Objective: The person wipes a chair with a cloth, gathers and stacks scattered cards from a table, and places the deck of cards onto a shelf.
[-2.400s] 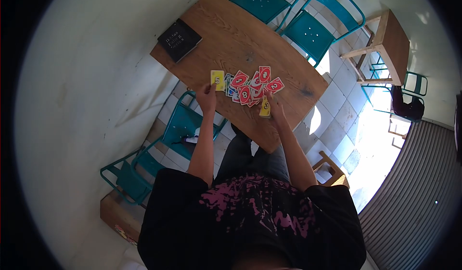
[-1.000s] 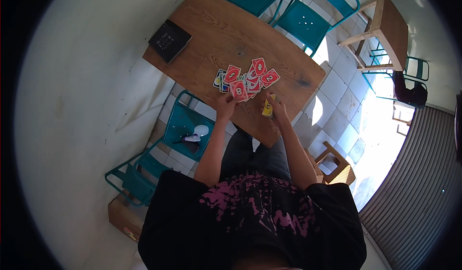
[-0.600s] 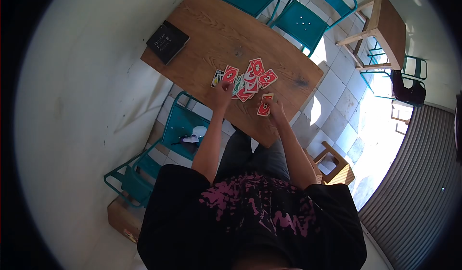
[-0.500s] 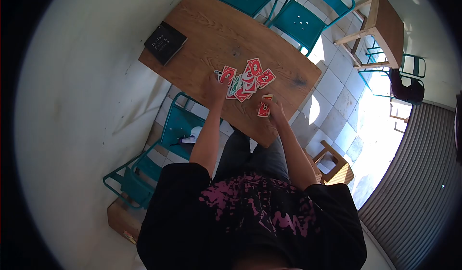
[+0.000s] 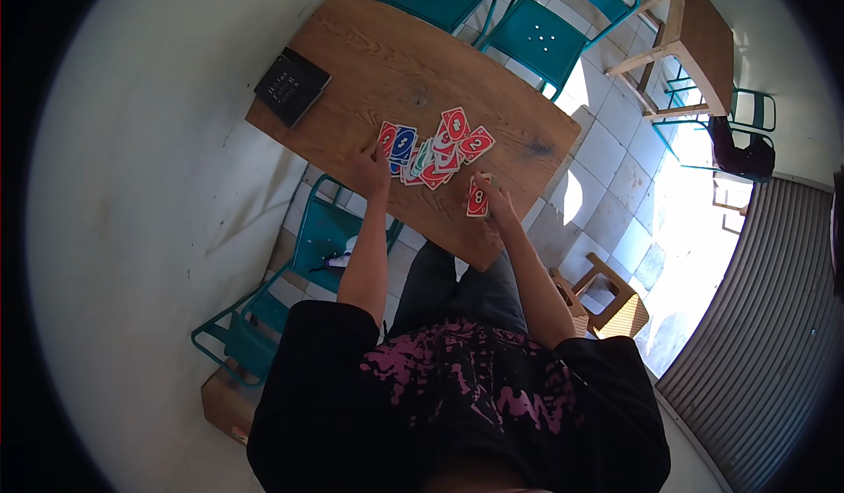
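Red, blue and green cards lie in a loose, overlapping pile [image 5: 440, 155] on the wooden table [image 5: 352, 45]. My left hand [image 5: 371, 170] is closed on a red card [image 5: 385, 137] at the pile's left edge, beside a blue card [image 5: 403, 143] that lies face up. At the right of the pile, near the table's front edge, my right hand [image 5: 494, 201] grips a stack of cards [image 5: 477, 199] with a red 8 on top. A red 2 card [image 5: 476, 143] is at the pile's right side.
A black book [image 5: 292, 87] lies at the table's left end. Teal chairs [image 5: 536, 36] stand behind the table, and another teal chair [image 5: 321, 234] is in front of it with a white and purple item on its seat. A wooden stool [image 5: 615, 304] stands at the right.
The red 8 went from the pile onto the stack in my right hand, covering its yellow card. My left hand moved left and took a red card, exposing a blue one.
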The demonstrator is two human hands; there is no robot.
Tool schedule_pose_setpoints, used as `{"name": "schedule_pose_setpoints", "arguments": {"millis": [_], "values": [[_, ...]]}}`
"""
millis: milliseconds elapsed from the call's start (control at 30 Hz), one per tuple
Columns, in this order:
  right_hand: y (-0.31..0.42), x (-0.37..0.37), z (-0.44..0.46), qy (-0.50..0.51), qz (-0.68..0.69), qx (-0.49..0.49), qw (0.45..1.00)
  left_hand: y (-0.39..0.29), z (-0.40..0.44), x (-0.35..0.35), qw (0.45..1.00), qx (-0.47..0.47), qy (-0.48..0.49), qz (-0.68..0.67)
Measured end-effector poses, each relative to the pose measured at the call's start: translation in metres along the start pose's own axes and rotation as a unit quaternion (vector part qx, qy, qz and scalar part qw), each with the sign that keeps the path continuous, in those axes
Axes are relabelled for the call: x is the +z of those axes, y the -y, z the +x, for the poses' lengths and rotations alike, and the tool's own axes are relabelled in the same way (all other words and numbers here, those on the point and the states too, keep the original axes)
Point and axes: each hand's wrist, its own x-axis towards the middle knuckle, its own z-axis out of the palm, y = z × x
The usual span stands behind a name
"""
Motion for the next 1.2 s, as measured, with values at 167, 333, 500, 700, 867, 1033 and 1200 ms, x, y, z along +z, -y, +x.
{"name": "schedule_pose_setpoints", "arguments": {"millis": [167,333,500,700,867,1033,1200], "values": [[0.007,-0.005,0.008,-0.009,-0.041,-0.015,0.999,-0.028,-0.024,-0.011,0.948,-0.104,0.133,-0.269],[0.014,-0.015,0.025,-0.017,-0.118,-0.069,0.991,-0.066,-0.086,0.015,0.845,-0.091,0.398,-0.346],[0.035,-0.037,0.026,0.017,0.01,-0.048,0.999,-0.075,-0.073,0.043,0.893,-0.048,0.38,-0.236],[0.068,-0.074,0.027,0.013,-0.014,0.018,1.0,-0.1,-0.03,0.097,0.988,0.078,-0.124,0.056],[0.087,-0.098,0.032,0.037,-0.015,0.027,0.999,-0.109,-0.018,0.111,0.98,0.096,-0.078,0.154],[0.103,-0.11,0.043,0.062,-0.036,0.029,0.997,-0.102,0.0,0.089,0.992,-0.046,0.12,0.014],[0.117,-0.096,0.044,0.077,-0.037,0.05,0.995,-0.115,-0.018,0.061,0.93,-0.148,0.18,-0.285]]}}
